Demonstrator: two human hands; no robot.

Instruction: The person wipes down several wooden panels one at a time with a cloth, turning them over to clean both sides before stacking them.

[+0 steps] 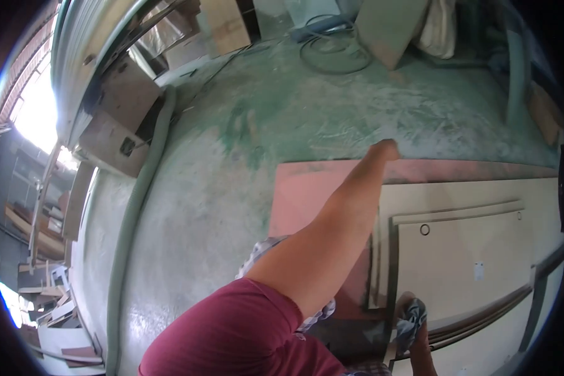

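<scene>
Head view: the left hand (385,149) is at the end of the extended left arm, over the far edge of the pink sheet (310,188); its fingers are foreshortened, so whether they are apart or together cannot be told; the right hand (405,299) is clamped on a grey cloth (412,319), at the near left corner of the cream panel (460,263); contact between cloth and panel cannot be confirmed.

The cream panel carries a dark ring mark (425,229) near its far left corner and a small pale label (479,271) right of its middle; it lies on a larger cream board (432,195), which in turn overlies the pink sheet; dark strips (482,318) run along its near edge.

On the green-stained floor (213,163), a thick green hose (133,219) curves along the left; a coiled cable (335,70) lies at the far side.
</scene>
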